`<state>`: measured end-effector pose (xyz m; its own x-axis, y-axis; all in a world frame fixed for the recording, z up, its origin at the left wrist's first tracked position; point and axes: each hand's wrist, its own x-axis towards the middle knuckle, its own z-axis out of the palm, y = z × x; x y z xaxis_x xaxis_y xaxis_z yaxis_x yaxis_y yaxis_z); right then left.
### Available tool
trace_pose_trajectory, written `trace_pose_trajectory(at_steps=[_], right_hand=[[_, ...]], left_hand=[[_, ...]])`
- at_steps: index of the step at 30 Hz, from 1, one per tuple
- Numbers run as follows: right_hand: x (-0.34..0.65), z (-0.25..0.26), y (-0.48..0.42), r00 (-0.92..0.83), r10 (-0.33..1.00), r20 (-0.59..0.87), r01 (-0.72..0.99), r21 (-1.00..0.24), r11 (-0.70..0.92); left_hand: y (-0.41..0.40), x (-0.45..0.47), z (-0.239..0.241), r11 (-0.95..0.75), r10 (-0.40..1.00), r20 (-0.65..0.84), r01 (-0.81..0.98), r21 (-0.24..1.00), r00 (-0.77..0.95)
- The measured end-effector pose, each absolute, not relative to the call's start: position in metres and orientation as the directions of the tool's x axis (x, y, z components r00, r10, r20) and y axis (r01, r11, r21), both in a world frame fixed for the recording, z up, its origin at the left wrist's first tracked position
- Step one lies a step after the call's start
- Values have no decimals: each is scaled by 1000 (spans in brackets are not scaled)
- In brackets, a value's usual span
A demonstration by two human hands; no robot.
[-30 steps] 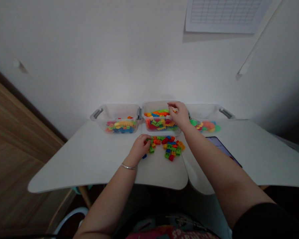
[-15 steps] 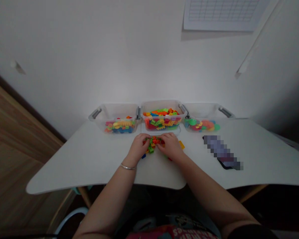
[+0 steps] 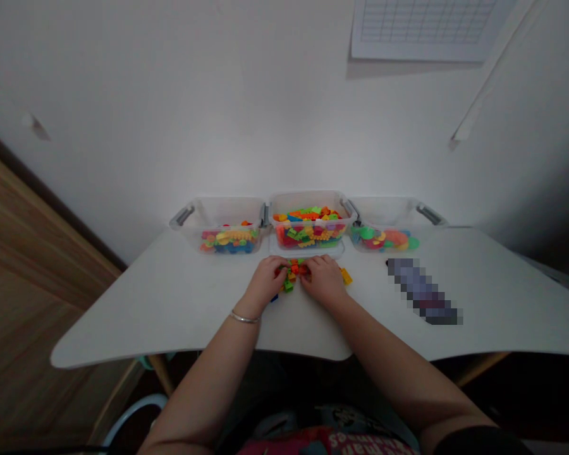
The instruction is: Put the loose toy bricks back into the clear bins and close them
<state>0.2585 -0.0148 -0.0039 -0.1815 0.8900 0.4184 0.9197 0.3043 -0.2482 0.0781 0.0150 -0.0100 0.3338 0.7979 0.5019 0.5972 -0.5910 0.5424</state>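
Note:
A small pile of coloured plastic bricks [image 3: 293,273] lies on the white table [image 3: 171,303], just in front of the middle clear bin [image 3: 308,202]. My left hand [image 3: 264,282] rests on the pile's left side with fingers curled around some bricks. My right hand [image 3: 323,278] covers the pile's right side, fingers bent down onto the bricks. Both hands nearly meet over the pile. An orange-yellow brick [image 3: 346,276] peeks out beside my right hand. What each hand grips is hidden under the fingers.
Three clear bins stand in a row at the wall: the left bin [image 3: 218,212] with mixed pieces, the middle one full of bricks, the right bin [image 3: 398,212] with round green and orange pieces. A blurred flat device [image 3: 422,291] lies to the right.
A second ago my right hand was up over the middle bin; it came down onto the brick pile and now sits slightly closer to my left hand. My left hand stayed put.

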Motion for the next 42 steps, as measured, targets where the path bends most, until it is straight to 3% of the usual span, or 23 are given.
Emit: trace_pose_trajectory(at_steps=[10, 15, 20, 27, 38, 42], right_hand=[[260, -7, -13, -149, 880, 450, 909, -289, 302], [261, -7, -14, -119, 834, 538, 879, -334, 341], [259, -7, -17, -217, 734, 643, 843, -256, 473], [257, -7, -21, -331, 648, 686, 774, -195, 602], [259, 1, -18, -223, 668, 710, 748, -315, 584], [275, 28, -7, -87, 625, 776, 754, -359, 550]], left_hand=[[15, 78, -8, -609, 785, 503, 604, 515, 362], [13, 77, -6, -638, 754, 539, 616, 462, 376], [9, 78, -1, -709, 697, 559, 545, 447, 448], [9, 78, -1, -741, 668, 565, 498, 450, 484], [8, 77, 0, -719, 693, 558, 503, 480, 458], [9, 75, -2, -680, 724, 552, 565, 467, 414]])
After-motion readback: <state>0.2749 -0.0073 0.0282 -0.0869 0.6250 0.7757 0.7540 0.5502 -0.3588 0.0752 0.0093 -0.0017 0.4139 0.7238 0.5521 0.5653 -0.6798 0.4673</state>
